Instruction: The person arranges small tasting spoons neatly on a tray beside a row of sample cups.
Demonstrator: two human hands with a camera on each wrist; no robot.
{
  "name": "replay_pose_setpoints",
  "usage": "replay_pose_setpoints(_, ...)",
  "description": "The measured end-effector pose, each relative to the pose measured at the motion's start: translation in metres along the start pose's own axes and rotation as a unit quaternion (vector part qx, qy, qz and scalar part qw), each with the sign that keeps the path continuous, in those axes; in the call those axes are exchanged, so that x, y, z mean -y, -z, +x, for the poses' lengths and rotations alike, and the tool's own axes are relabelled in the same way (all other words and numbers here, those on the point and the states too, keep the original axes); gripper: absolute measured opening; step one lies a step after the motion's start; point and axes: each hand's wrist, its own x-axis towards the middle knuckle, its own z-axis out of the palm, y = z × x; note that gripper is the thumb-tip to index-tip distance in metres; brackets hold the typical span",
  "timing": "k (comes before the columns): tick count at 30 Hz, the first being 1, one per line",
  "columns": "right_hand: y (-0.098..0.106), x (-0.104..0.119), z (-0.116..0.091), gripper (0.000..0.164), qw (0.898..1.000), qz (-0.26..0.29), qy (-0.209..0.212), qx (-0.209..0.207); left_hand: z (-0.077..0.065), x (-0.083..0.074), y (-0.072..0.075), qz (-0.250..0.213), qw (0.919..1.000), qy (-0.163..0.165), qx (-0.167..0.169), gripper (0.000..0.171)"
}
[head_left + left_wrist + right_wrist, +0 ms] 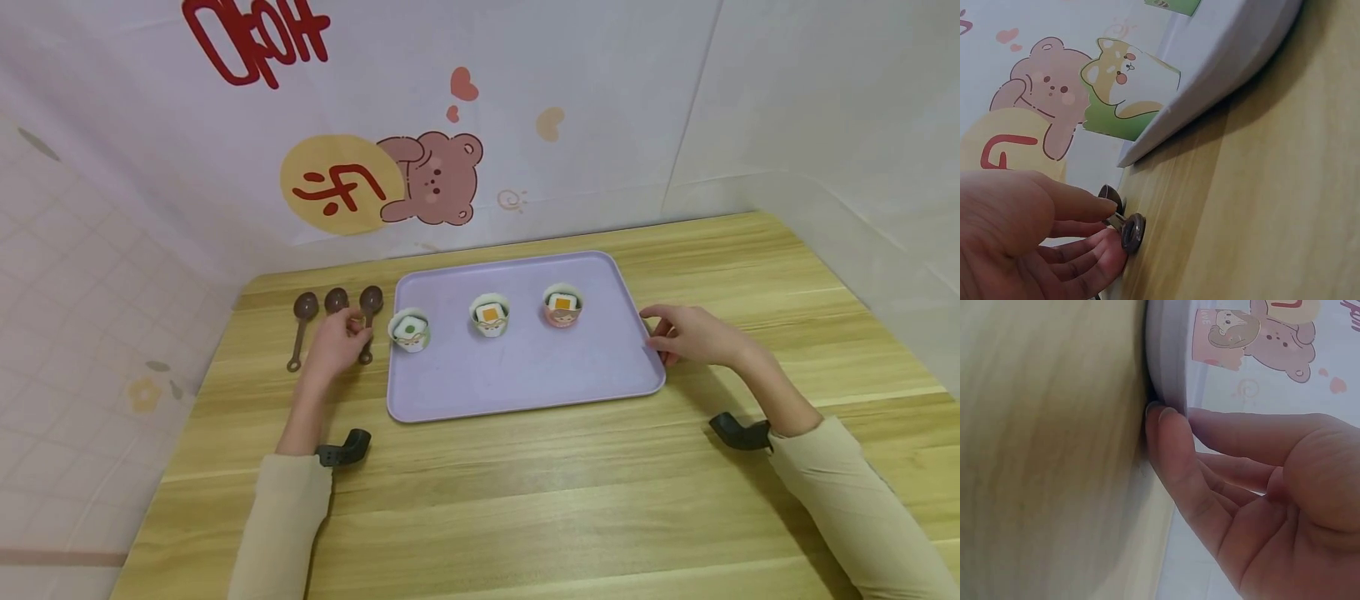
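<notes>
My left hand pinches the handle of the rightmost brown spoon between thumb and fingers. In the left wrist view, the ring end of that spoon sticks out past the fingertips. At the other side, my right hand grips the right edge of a lilac tray. The right wrist view shows the thumb at the rim of the tray and fingertips under it. Three small patterned paper cups stand on the tray: a left cup, a middle cup and a pink cup.
Two more brown spoons, a left spoon and a middle spoon, lie left of the tray. The cups hold white blocks with orange or green tops. Behind the wooden table hangs a white printed cloth.
</notes>
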Motion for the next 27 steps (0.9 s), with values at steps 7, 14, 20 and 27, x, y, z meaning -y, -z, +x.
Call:
replay_pose_setpoints(7,-0.0005,-0.0014,0.0002,0.051,1.000,-0.006,0.001,0.000,0.0002,0.0005,0.0008,-0.002,0.9999,0.011,0.009,0.041)
replay_pose_setpoints(14,-0.0014,-0.0006,0.0004,0.049,1.000,0.000,0.000,-0.004,0.0016,0.0020,0.0001,-0.008,0.9998,0.014,0.013,0.036)
replay_pose_setpoints(20,-0.0005,-0.0009,-0.0004,0.048,1.000,0.004,0.001,-0.002,0.0020,0.0036,0.0012,-0.022,0.9994,0.017,0.021,0.037)
replay_pose_setpoints(27,-0.0002,-0.0031,0.0001,0.050,1.000,0.002,0.002,0.001,0.0020,0.0034,0.0019,-0.066,0.9967,0.041,0.025,0.035)
